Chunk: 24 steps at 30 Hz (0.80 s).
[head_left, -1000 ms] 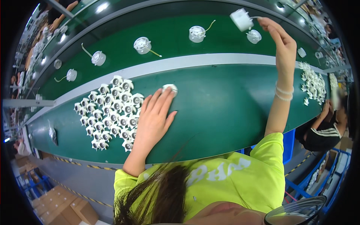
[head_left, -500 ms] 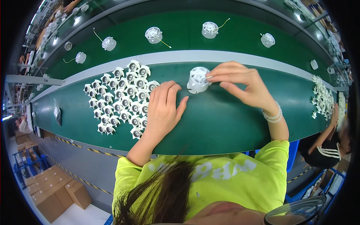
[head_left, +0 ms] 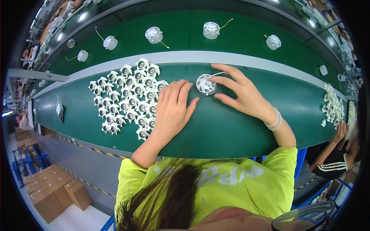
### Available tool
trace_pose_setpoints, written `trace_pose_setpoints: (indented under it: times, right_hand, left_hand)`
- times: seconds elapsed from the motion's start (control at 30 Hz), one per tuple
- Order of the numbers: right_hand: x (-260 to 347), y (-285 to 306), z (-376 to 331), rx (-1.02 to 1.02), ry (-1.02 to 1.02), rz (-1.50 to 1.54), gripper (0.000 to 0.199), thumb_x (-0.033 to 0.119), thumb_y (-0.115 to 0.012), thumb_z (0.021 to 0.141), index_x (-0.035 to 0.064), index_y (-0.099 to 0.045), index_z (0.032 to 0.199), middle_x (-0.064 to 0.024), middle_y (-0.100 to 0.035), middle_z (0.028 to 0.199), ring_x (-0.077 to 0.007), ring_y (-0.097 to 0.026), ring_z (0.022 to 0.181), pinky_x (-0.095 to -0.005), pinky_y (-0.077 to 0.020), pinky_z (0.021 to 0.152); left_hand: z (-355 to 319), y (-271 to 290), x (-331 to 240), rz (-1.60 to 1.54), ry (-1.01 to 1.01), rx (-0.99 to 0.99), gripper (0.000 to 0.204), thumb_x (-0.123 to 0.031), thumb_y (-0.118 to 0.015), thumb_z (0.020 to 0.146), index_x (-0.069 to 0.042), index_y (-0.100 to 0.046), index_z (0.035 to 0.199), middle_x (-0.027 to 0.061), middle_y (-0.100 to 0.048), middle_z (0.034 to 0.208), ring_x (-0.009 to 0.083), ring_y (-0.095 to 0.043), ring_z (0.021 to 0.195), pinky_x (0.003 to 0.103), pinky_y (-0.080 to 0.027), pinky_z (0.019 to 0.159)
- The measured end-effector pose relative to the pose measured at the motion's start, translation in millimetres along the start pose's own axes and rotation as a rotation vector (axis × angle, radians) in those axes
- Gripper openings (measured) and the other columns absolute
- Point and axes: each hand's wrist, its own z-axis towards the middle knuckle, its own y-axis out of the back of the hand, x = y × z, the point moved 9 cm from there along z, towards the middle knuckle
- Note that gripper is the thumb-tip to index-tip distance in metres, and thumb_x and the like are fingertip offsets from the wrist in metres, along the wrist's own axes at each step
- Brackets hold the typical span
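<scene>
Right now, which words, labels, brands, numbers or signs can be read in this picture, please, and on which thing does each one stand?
Shirt: large pale letters across the chest, partly behind hair; I do not copy them out.
Boxes: any print is too small to read.
Housing: no readable text.
Rotors: no readable text.

Smooth dark-green worktable (head_left: 227,131): brightly lit, faint sheen, sharp.
Slim white light tube (head_left: 7,114), left of the worktable: glowing.
Glossy dark-grey panel (head_left: 89,17) beyond the worktable: white glare spots.
Flat white strip (head_left: 181,57) behind the worktable: bowed by lens distortion.
</scene>
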Motion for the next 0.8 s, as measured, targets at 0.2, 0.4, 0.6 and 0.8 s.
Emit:
trace_pose_setpoints:
  times: [0.2,0.4,0.6,0.8]
  right_hand:
    - [-19.6,-23.0,-1.5,0.004,-0.051,0.078,0.052,0.009,-0.076,0.085,0.0099,-0.058,0.133,-0.0083,-0.059,0.135,-0.0263,-0.061,0.113,-0.0369,-0.0523,0.094]
    - [-25.8,-31.1,0.7,0.037,-0.041,0.079,0.052,0.011,-0.078,0.083,0.0079,-0.056,0.130,-0.0099,-0.059,0.127,-0.0271,-0.062,0.110,-0.0364,-0.0527,0.092]
    - [-15.6,-31.0,-0.9,-0.010,0.012,-0.064,0.055,0.011,-0.080,0.081,0.0074,-0.058,0.131,-0.0092,-0.061,0.126,-0.0263,-0.063,0.110,-0.0368,-0.0514,0.097]
    - [-42.4,4.8,-4.1,-0.194,0.010,-0.111,0.056,0.010,-0.080,0.076,0.0057,-0.059,0.128,-0.0105,-0.061,0.125,-0.0259,-0.062,0.109,-0.0332,-0.0503,0.094]
  left_hand:
    - [-4.4,8.3,17.5,0.139,0.181,-0.071,0.032,-0.019,-0.073,0.087,-0.004,-0.061,0.113,0.0111,-0.059,0.114,0.0267,-0.058,0.099,0.037,-0.046,0.090]
    - [-13.4,-1.4,26.8,0.107,0.238,-0.008,0.025,-0.018,-0.073,0.087,-0.005,-0.063,0.106,0.0105,-0.058,0.110,0.0266,-0.056,0.095,0.036,-0.046,0.086]
    - [-8.7,10.8,15.6,0.170,0.156,-0.103,0.020,-0.017,-0.072,0.088,-0.006,-0.064,0.103,0.0108,-0.057,0.111,0.0271,-0.056,0.095,0.035,-0.047,0.084]
    - [-10.8,0.5,30.0,0.136,0.255,-0.069,0.018,-0.016,-0.072,0.088,-0.007,-0.064,0.101,0.0106,-0.057,0.111,0.0268,-0.056,0.096,0.034,-0.047,0.085]
